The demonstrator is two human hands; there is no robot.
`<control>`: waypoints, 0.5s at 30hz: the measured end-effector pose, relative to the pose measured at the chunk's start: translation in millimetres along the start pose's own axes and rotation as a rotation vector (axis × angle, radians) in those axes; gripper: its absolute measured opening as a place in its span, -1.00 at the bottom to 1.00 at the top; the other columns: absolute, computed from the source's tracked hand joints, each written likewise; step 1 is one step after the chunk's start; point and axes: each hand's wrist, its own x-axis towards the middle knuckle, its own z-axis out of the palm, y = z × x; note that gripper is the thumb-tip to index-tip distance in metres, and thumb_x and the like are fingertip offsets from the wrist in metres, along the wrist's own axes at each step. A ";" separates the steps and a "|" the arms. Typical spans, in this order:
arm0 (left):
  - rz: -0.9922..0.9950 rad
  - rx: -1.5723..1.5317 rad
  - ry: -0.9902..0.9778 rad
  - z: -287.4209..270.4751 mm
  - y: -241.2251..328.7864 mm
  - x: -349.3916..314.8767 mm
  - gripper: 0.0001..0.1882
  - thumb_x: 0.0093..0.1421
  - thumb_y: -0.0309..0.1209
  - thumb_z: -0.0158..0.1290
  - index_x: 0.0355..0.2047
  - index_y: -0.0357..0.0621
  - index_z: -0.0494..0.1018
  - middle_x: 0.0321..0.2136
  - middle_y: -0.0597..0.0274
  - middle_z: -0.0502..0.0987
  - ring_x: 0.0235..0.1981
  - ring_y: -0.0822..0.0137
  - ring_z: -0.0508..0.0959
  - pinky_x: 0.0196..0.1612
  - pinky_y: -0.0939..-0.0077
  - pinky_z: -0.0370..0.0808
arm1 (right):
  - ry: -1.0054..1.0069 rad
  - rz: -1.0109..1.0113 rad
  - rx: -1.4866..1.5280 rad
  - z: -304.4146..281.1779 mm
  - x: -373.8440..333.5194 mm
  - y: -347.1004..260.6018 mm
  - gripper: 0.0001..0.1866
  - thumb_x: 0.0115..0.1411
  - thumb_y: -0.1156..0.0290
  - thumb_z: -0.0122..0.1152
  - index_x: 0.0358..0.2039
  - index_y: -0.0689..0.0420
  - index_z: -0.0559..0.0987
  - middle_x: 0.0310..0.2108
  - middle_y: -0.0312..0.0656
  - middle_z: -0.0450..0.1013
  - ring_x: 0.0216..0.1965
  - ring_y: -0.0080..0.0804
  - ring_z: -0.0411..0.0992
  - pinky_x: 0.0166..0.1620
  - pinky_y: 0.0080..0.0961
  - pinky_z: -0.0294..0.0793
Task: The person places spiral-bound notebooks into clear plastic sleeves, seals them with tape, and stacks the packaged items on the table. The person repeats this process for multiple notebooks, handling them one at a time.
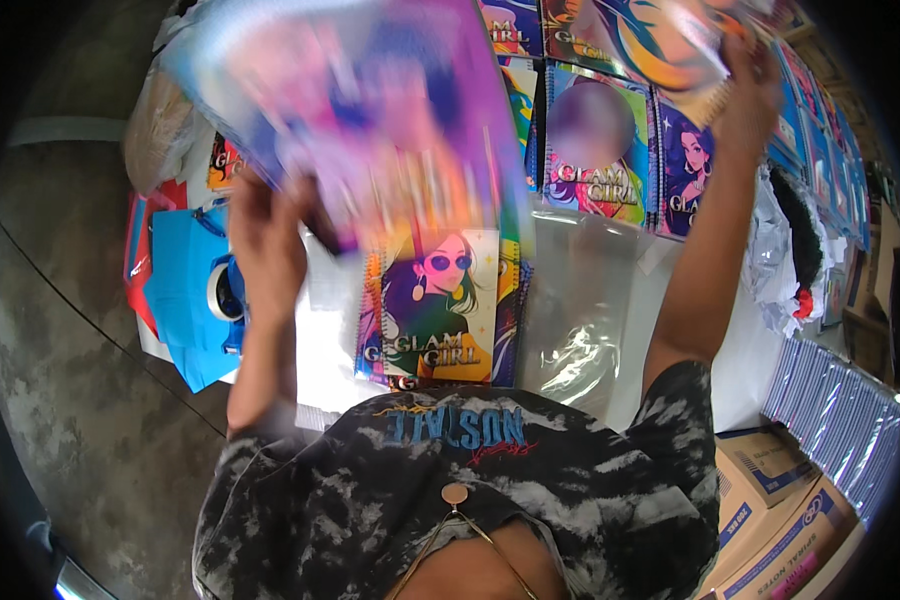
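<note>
Left grip (270, 225) pinching purple notebook (410, 110) by lower left corner, notebook motion-blurred, tilted, held above white worktop (753, 350); right grip (752, 85) at right edge of orange notebook (650, 55), far right, blurred, cannot tell if clamped on it; notebook stack (440, 300), sunglasses cover uppermost, lying on worktop between forearms; clear plastic sheet (580, 320) just right of stack; blue folder (182, 330) left of left forearm
</note>
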 end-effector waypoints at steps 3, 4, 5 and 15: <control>-0.481 0.032 -0.145 -11.8 -26.6 -96.8 -0.78 0.09 -0.40 0.15 -0.30 -0.22 0.40 -0.65 0.40 0.41 -0.68 0.58 0.35 -0.62 0.68 0.28 | -0.094 0.246 0.304 14.1 -78.1 -97.3 -0.62 0.19 0.45 0.02 0.01 0.30 0.34 -0.06 -0.09 0.37 -0.04 -0.39 0.35 0.03 -0.42 0.31; -0.513 0.299 -0.240 -13.2 -41.5 -120.1 -0.78 0.10 -0.39 0.14 -0.31 -0.25 0.40 -0.65 0.38 0.43 -0.66 0.57 0.36 -0.61 0.66 0.30 | -0.092 0.343 0.263 12.1 -105.8 -109.1 -0.62 0.22 0.43 -0.03 0.04 0.29 0.32 -0.03 -0.10 0.35 -0.03 -0.38 0.34 0.03 -0.41 0.31; -0.543 0.572 -0.316 -14.9 -55.2 -144.7 -0.77 0.10 -0.39 0.14 -0.31 -0.28 0.41 -0.64 0.36 0.45 -0.64 0.56 0.37 -0.59 0.63 0.32 | -0.195 0.415 0.432 9.2 -140.3 -101.8 -0.64 0.18 0.42 0.02 -0.02 0.28 0.37 -0.11 -0.15 0.39 -0.08 -0.44 0.37 0.00 -0.47 0.33; 0.094 0.162 0.057 -45.8 33.3 -115.5 -0.86 0.19 -0.45 -0.06 -0.26 -0.22 0.32 -0.46 0.41 0.39 -0.51 0.65 0.29 -0.49 0.78 0.22 | -0.610 0.833 -0.462 -7.6 -324.7 -56.8 -0.67 -0.04 0.37 0.33 -0.32 0.21 0.42 -0.61 -0.35 0.34 -0.57 -0.63 0.27 -0.47 -0.64 0.27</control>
